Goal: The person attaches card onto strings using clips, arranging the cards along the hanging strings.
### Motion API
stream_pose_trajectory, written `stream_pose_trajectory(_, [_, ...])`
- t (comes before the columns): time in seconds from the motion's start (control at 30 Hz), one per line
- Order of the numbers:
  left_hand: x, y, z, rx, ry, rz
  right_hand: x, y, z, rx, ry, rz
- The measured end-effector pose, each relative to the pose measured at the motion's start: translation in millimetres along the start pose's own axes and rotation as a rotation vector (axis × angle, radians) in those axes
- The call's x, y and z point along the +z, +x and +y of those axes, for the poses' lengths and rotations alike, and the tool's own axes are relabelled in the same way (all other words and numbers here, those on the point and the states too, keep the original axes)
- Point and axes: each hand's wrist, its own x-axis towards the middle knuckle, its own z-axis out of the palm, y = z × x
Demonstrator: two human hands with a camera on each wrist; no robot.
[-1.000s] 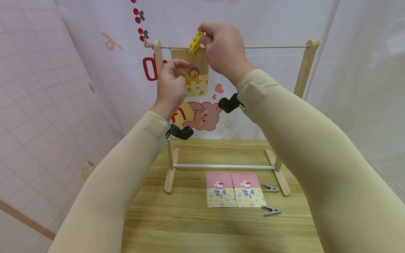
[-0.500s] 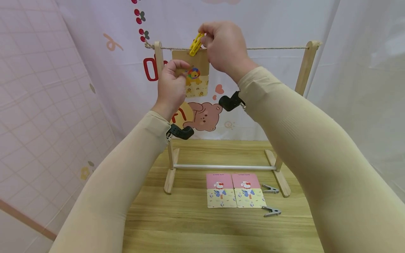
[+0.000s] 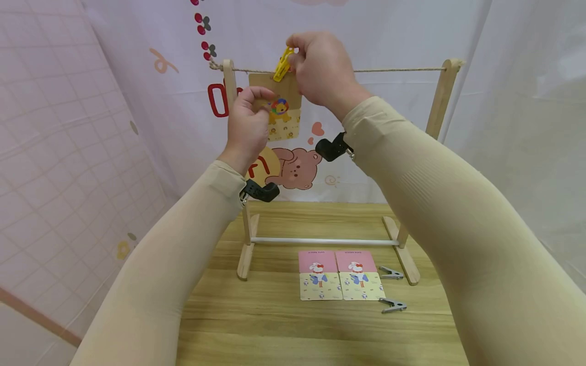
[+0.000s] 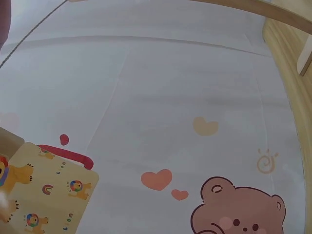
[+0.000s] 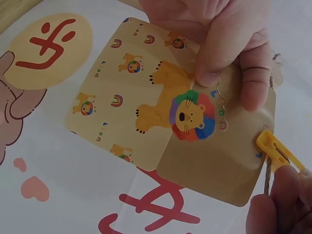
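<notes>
While the left hand (image 3: 248, 122) curls, whether gripping I cannot tell, the right hand (image 3: 324, 70) pinches the yellow clip (image 3: 281, 67), which slants down-left from its fingers onto the top edge of the lion card (image 3: 288, 114), along the rope (image 3: 398, 69).

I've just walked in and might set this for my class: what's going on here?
A person's right hand pinches a yellow clip at the top edge of a lion card, against the rope strung across a wooden stand. The left hand is at the card's side, fingers in front of it; whether it grips the card is hard to tell. Two pink-and-yellow cards and two grey clips lie on the table.
</notes>
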Motion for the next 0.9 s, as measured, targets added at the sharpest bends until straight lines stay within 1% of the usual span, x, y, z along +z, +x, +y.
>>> stream_pose_trajectory(0.1, [0.6,0.2,-0.6,0.006,0.001,0.004,0,1,0,0.011,0.046,-0.017])
stream_pose_trajectory(0.17, [1.2,0.4,-1.0,0.011,0.006,0.008,0,1,0,0.017,0.054,-0.022])
stream_pose_trajectory(0.43, [2.6,2.2,-2.5,0.008,0.0,0.014,0,3,-4,0.017,0.01,-0.02])
stream_pose_trajectory(0.53, [2.7,2.7,-2.6,0.005,-0.008,0.014,2,3,-5,0.017,-0.008,-0.036])
stream_pose_trajectory(0.63, [1.9,2.3,-3.3,0.008,-0.004,0.011,5,2,-4,0.013,0.0,-0.047])
stream_pose_trajectory(0.9, [0.1,-0.7,-3.3,0.035,0.018,-0.002,14,-8,9,-0.044,0.011,0.021])
